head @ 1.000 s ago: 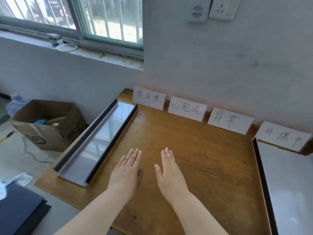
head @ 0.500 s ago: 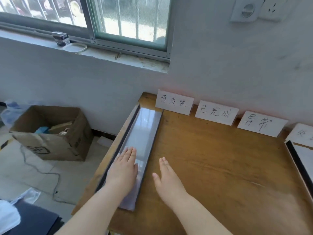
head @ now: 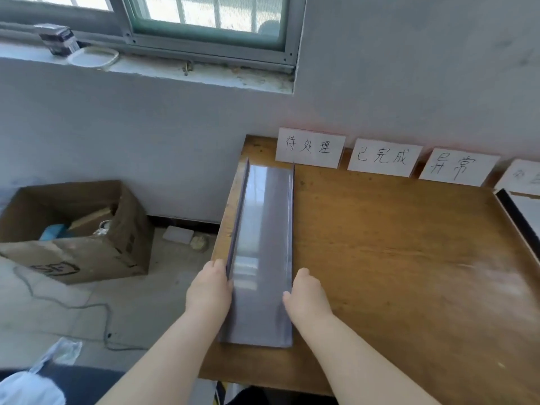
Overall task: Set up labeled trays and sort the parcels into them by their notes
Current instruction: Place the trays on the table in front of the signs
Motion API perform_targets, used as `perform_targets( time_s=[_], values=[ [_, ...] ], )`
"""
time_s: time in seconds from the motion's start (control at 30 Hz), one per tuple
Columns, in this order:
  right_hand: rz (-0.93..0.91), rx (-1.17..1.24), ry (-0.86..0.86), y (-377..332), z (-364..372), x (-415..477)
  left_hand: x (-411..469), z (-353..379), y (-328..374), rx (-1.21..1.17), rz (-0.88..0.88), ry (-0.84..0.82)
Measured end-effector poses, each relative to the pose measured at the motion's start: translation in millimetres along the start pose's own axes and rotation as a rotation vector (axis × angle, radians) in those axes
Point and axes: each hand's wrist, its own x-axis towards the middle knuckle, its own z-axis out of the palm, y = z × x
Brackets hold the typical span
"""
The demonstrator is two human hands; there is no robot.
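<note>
Tray (head: 263, 229), grey and glossy, lies lengthwise near the left edge of the table (head: 394, 258), far end just below the 待处理 card (head: 309, 147). Left hand (head: 209, 290) grips its left wall and right hand (head: 306, 296) its right wall, fingers curled, towards the near end. 已完成 card (head: 382, 157) and 异常 card (head: 457, 166) stand further right. Second tray (head: 520, 217) at the table's right edge. Cardboard box (head: 73, 229) on the floor, left.

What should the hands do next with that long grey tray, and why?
Probably slide the tray a little rightward. The left hand and right hand grip its sides, and its far end sits mostly left of the first label card, not squarely before it.
</note>
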Motion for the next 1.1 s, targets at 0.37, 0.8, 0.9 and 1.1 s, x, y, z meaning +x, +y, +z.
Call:
perform_targets(
  time_s=[0.37,0.8,0.9,1.1],
  values=[
    [0.014,-0.118,-0.025,-7.9,-4.2,4.0,5.4,3.3,-4.4,0.22,0.102,0.056],
    [-0.109,-0.125,0.177,14.2,-2.5,-12.8,2.6,-9.9,-4.9,0.007,0.217,0.361],
    [-0.124,-0.089,0.229,20.6,-10.3,-12.2,-0.7,-16.1,-2.8,0.011,0.158,0.289],
    [-0.147,0.012,0.345,37.3,-23.8,-13.5,-9.6,-25.5,-5.0,-0.063,0.199,0.407]
  ],
)
